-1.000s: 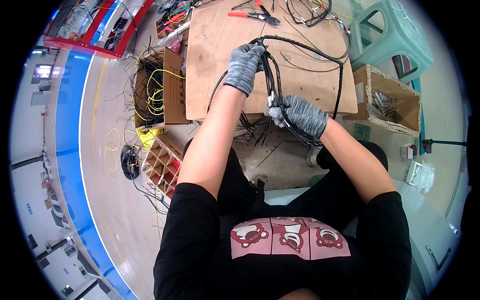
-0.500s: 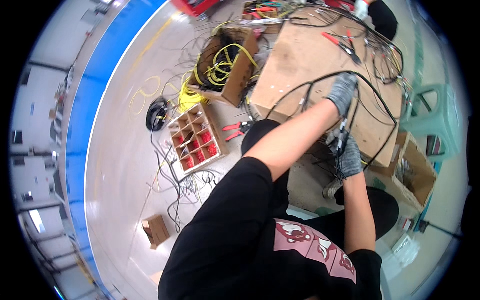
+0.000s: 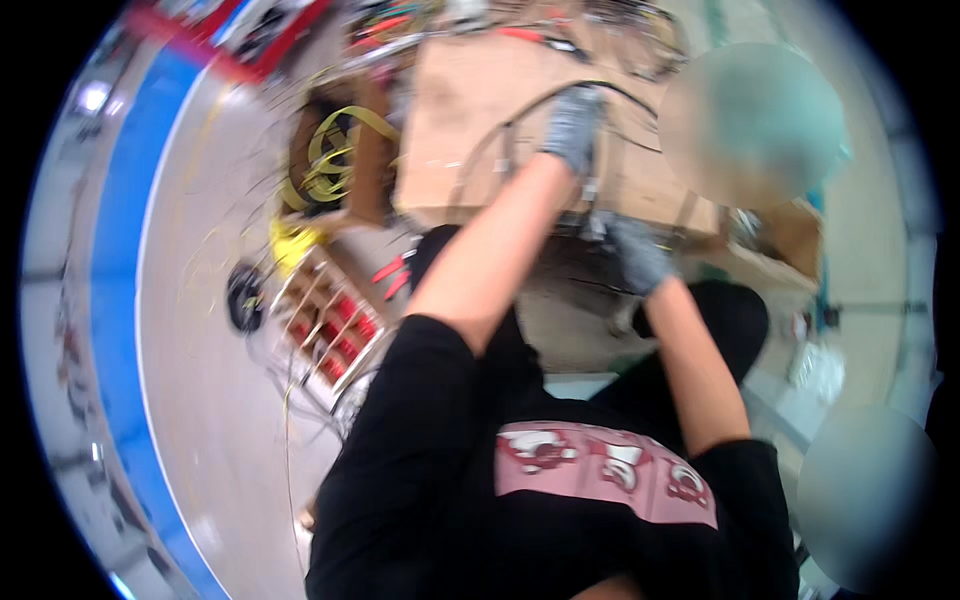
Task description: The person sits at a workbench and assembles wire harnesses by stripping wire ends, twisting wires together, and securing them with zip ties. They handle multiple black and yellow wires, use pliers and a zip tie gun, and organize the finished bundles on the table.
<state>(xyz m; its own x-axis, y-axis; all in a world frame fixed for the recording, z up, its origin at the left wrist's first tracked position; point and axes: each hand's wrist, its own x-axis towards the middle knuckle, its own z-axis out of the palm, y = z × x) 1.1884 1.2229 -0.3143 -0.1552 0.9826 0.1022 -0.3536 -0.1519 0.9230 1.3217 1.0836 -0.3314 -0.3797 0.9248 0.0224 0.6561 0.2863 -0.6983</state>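
Black cable (image 3: 525, 108) over the worktop (image 3: 460, 90), arcing left and right from the left hand (image 3: 577, 125), which looks closed around it. Left hand nearer; right hand (image 3: 640, 255) sits lower right, by the near edge, fingers too blurred to tell if pinching. Long axis mostly crosswise, bending down at left. Pliers (image 3: 528, 36) far side, carton (image 3: 373, 175) left.

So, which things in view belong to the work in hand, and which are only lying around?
Seemingly in use:
black cable, at the left hand
right hand, nearer the body
wooden tabletop beneath

Apparently lying about:
red-handled pliers on the tabletop
yellow cable at the carton
divided box, red contents
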